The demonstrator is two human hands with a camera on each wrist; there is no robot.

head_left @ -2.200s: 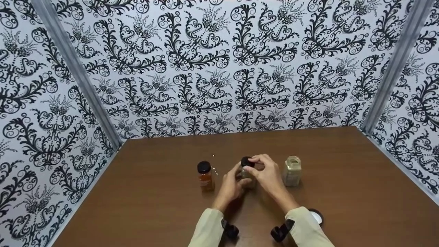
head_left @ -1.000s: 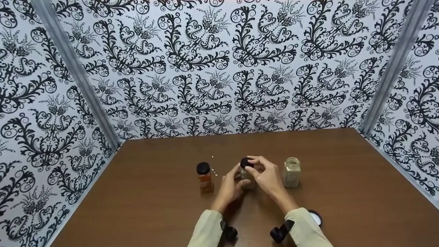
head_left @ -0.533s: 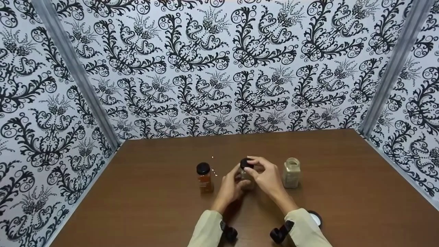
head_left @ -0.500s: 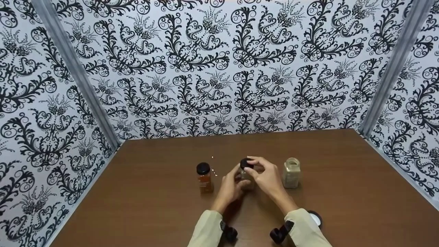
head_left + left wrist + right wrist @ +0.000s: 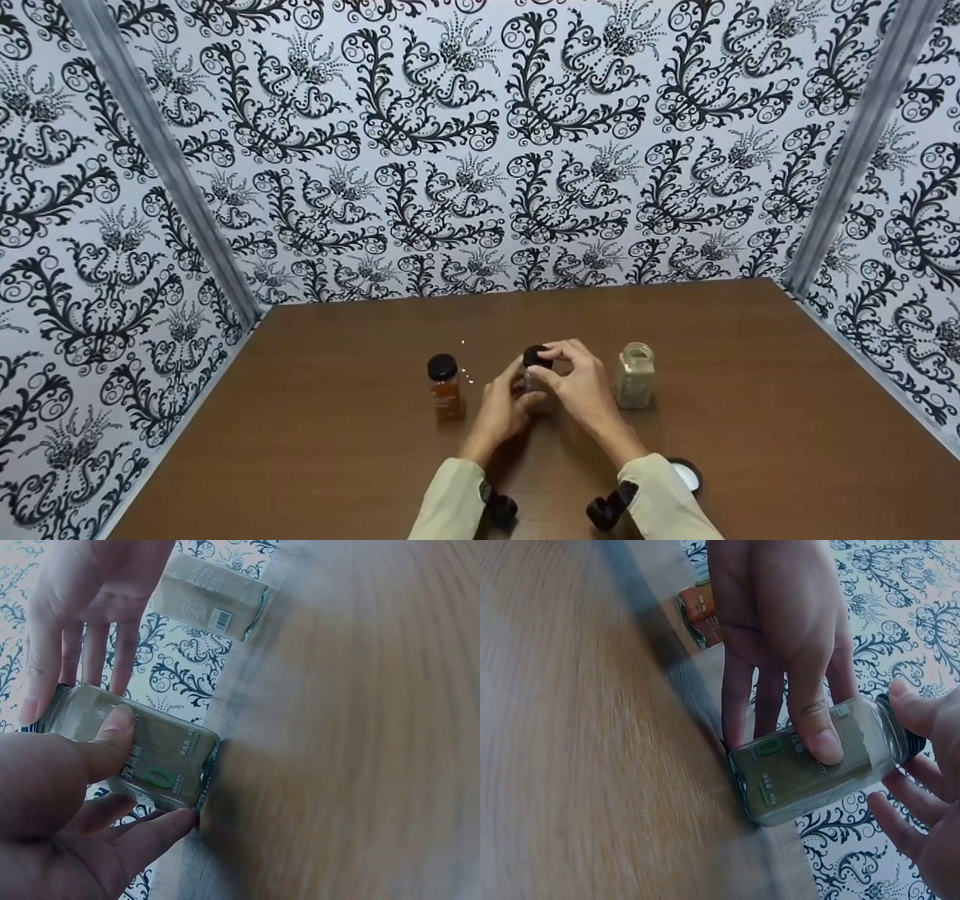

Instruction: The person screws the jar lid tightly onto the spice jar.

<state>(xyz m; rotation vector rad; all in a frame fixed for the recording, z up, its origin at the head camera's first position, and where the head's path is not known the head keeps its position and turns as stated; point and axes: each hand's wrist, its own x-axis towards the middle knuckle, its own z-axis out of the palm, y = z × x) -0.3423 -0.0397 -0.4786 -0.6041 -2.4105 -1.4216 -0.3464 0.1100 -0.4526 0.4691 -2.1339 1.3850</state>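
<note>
A glass spice jar [image 5: 780,787] of greenish-brown powder stands upright on the table, between both hands. My left hand [image 5: 501,412] grips its body, with the thumb across the printed label in both wrist views. At the top, my right hand [image 5: 583,384] holds the black lid [image 5: 535,355] between thumb and fingers. The lid sits on the jar's neck; how tightly I cannot tell. Right of the hands is a lidless jar [image 5: 636,382] of paler powder. To the left stands an orange spice jar [image 5: 447,396] with its black lid on.
A loose black lid [image 5: 686,477], white inside, lies on the brown table [image 5: 337,420] beside the right sleeve. Small pale specks [image 5: 466,373] are scattered near the orange jar. Patterned walls [image 5: 480,150] enclose the table at the back and both sides.
The right thumb and fingers have shifted slightly around the lid. The left hand keeps its grip on the jar, and the other jars stay put; the head view drifts a little.
</note>
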